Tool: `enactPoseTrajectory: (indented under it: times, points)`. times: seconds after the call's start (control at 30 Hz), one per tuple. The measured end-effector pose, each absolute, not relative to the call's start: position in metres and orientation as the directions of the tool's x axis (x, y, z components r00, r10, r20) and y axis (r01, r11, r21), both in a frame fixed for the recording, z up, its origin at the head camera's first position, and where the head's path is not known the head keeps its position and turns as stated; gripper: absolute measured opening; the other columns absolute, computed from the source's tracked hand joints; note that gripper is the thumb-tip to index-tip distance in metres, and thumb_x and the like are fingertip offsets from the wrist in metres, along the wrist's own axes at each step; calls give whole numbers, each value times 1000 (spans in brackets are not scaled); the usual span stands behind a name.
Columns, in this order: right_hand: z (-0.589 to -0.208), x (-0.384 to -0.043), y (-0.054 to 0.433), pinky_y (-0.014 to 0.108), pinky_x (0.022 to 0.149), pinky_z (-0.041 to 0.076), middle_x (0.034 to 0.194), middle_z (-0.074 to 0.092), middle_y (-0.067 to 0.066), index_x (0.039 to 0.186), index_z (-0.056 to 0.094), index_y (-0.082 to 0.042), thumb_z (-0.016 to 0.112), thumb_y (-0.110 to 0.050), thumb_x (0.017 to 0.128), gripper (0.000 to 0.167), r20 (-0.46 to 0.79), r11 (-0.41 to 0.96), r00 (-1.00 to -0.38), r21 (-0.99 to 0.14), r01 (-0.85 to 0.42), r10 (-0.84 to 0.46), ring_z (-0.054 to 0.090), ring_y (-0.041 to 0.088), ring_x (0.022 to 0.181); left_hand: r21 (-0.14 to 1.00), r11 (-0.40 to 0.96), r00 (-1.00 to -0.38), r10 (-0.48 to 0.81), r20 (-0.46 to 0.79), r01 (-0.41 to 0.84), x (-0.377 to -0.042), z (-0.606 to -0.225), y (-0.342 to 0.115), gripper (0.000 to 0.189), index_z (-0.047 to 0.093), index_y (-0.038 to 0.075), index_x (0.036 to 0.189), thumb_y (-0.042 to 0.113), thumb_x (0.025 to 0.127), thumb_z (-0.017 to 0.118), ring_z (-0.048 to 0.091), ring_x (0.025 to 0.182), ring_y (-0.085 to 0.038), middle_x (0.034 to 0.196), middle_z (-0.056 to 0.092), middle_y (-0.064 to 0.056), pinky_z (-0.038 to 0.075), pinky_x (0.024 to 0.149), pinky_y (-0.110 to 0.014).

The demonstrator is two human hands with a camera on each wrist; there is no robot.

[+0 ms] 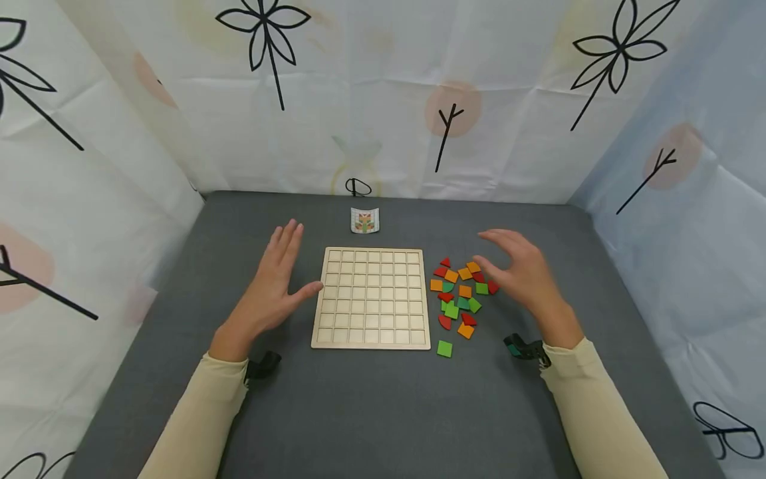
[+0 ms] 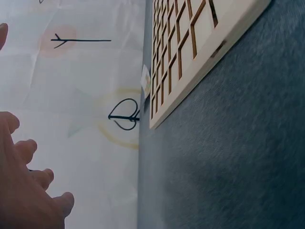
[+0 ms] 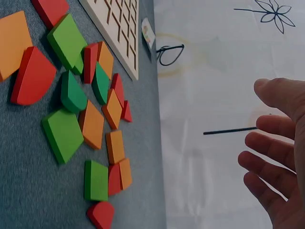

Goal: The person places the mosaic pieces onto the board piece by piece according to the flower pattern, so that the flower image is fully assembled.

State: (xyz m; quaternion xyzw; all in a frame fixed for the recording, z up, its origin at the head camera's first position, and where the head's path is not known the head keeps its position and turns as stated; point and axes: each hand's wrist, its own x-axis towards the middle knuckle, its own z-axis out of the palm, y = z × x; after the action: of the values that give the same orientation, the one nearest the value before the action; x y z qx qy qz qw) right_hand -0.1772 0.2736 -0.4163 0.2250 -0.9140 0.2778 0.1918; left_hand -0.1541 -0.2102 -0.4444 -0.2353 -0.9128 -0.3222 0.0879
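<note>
A square wooden grid board [image 1: 374, 298] with shallow square cells lies on the grey table, its cells bare. My left hand [image 1: 272, 286] is over the table just left of it, fingers stretched out, thumb tip overlapping the board's left edge in the head view. To the board's right is a loose scatter of red, orange and green wooden pieces, among them a green square [image 1: 445, 348], an orange square [image 3: 13, 45] and a red quarter-round piece [image 3: 32, 78]. My right hand [image 1: 520, 269] hovers by the right side of these pieces, fingers relaxed and holding nothing.
A small printed card [image 1: 364, 220] with a coloured picture lies behind the board, near the table's back edge. White cloth walls [image 1: 383, 100] with plant drawings stand at the back and both sides. Each wrist carries a dark camera mount [image 1: 526, 348].
</note>
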Motion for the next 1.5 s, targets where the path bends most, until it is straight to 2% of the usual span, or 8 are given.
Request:
enactPoseTrajectory:
  times: [0.2,0.3,0.43,0.63,0.77,0.83,1.17,1.5]
  points:
    - [-419,-185,263,65,105,50,137,69,19,136,73,-3,87,-12,95,44,433,737,-838,-435,-516,-331,62,41,127,680,576,-883,393,256,453,-158,-454,-204,103,1,24,177,59,105,66,-13,166,-28,183,-6,1,11,122,-80]
    - [-421,-187,258,65,104,52,137,69,20,135,73,-2,87,-13,95,43,405,739,-847,-439,-511,-345,63,42,126,709,552,-884,407,229,438,-160,-460,-203,103,3,25,177,59,104,67,-13,165,-25,183,-6,1,11,122,-80]
    - [-425,-189,253,65,103,52,136,69,19,133,74,-2,87,-15,96,42,358,741,-862,-452,-497,-359,63,42,126,733,542,-887,423,184,410,-161,-469,-201,102,4,27,177,62,104,66,-14,165,-27,182,-7,1,10,121,-81]
    - [-434,-190,249,64,102,53,135,69,19,129,77,-2,87,-15,96,37,317,743,-875,-466,-480,-366,64,42,124,768,507,-879,452,150,392,-165,-484,-198,103,6,22,177,65,104,63,-10,166,-36,182,-6,-1,12,122,-80]
    - [-439,-192,246,63,102,53,134,69,20,129,77,0,85,-17,98,36,296,743,-877,-468,-479,-379,64,42,123,787,478,-868,475,143,391,-168,-491,-198,105,6,20,177,65,103,65,-6,166,-33,183,-6,-4,15,121,-79]
    - [-441,-193,244,63,103,53,135,69,20,130,76,0,85,-18,98,37,278,744,-881,-472,-472,-383,64,42,124,790,474,-865,482,137,389,-169,-495,-199,106,7,19,177,63,102,68,-5,166,-31,183,-5,-6,16,121,-79]
    - [-451,-196,239,61,104,53,137,68,18,132,76,-2,83,-22,101,38,197,745,-901,-509,-431,-387,65,39,123,755,545,-866,496,59,363,-168,-508,-199,116,10,21,177,50,94,85,1,167,-28,182,-4,5,22,124,-72]
    - [-458,-201,237,59,104,53,134,69,15,129,79,-4,83,-21,100,34,165,764,-906,-491,-418,-389,65,37,121,657,630,-852,523,33,413,-167,-511,-195,115,12,18,177,56,94,82,-2,167,-30,183,2,1,16,128,-68]
